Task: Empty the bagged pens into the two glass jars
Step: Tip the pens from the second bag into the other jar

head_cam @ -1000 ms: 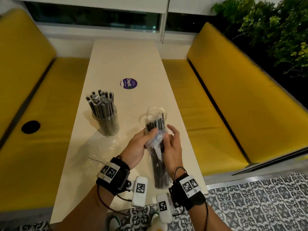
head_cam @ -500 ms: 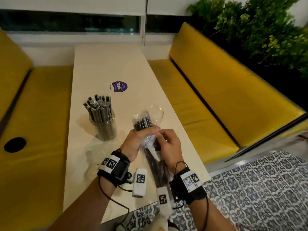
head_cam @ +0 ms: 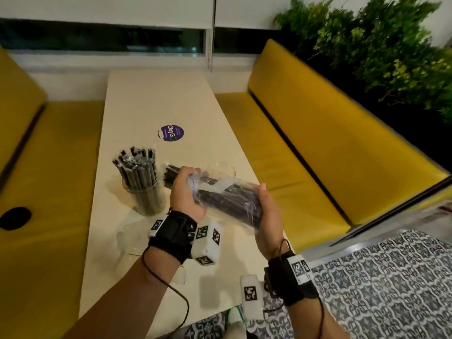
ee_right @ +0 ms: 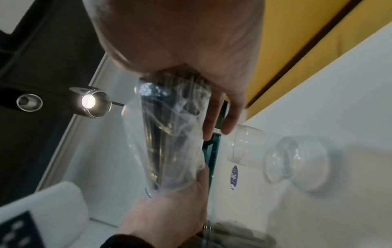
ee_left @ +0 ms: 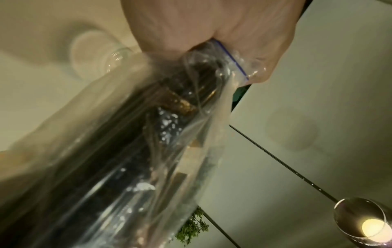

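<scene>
Above the pale surface (head_cam: 146, 106), both hands hold a clear plastic bag (head_cam: 227, 201) of dark pens (head_cam: 234, 200) lying nearly level, its length running from about ten o'clock to four o'clock in the head view. The left hand (head_cam: 187, 192) has its fingers clenched around the bag's mouth end, where a blue zip line shows against the palm in the left wrist view; a bunch of pen ends (head_cam: 170, 176) pokes out past that hand toward ten o'clock. The right hand (head_cam: 267, 214) cups the bag's closed bottom end, its fingers curled under the plastic and the thumb lying along the top. Just behind the bag, at about twelve o'clock from it, stands an empty glass jar (head_cam: 222, 168), only its rim clear of the plastic in the head view; the right wrist view shows it empty. At nine o'clock from the left hand stands the other glass jar (head_cam: 144, 194), packed with upright dark pens (head_cam: 135, 165). Just beside that jar, at six o'clock, a crumpled empty plastic bag (head_cam: 127, 233) lies flat on the surface. A round purple sticker (head_cam: 172, 133) sits farther off at twelve o'clock. Yellow benches (head_cam: 318, 133) flank the surface, with green plants (head_cam: 381, 45) at two o'clock.
</scene>
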Demonstrator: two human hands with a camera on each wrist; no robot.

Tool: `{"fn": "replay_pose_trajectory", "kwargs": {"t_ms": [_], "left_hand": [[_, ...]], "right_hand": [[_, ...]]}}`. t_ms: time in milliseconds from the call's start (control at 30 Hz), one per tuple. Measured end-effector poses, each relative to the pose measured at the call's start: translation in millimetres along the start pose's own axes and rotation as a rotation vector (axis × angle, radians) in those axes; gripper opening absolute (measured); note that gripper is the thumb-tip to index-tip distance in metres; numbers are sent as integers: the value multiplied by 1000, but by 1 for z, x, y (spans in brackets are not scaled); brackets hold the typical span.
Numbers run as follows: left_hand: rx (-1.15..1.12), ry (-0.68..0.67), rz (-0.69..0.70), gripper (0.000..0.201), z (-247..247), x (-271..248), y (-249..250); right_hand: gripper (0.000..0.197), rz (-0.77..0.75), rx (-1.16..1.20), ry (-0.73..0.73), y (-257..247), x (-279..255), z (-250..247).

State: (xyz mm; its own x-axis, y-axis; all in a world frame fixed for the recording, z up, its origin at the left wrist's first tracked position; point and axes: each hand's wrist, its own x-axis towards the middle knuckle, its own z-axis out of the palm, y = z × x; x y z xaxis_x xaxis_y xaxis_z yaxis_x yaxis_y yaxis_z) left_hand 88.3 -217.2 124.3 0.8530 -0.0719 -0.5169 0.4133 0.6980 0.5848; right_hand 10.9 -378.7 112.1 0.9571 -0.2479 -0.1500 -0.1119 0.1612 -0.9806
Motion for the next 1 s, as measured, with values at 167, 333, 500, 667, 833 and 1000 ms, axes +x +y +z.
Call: {"fn": "replay_pose_trajectory", "kwargs": {"t_ms": [167,333,500,667,833,1000], "left_hand": [[1,116,14,31,8,13,-10],[-75,216,19,36,23,25,-27],[-153,60,62,46,51,15,-56],[-184,12,31,41,54,20,-69],[-83,134,39,65,41,22,-72],[567,600,392,44,14,42,-78]], "right_hand": [[43,-157,-88,-62,-18,31,-12],[56,-585,-33,37,-26,44,-13],[60,-46,578,319,-39,95,-3],[41,117,653,101,-44,127,-12],[26,-78,669,137,-64,159,-31],[28,-281,580,250,-79,195,-39]]}}
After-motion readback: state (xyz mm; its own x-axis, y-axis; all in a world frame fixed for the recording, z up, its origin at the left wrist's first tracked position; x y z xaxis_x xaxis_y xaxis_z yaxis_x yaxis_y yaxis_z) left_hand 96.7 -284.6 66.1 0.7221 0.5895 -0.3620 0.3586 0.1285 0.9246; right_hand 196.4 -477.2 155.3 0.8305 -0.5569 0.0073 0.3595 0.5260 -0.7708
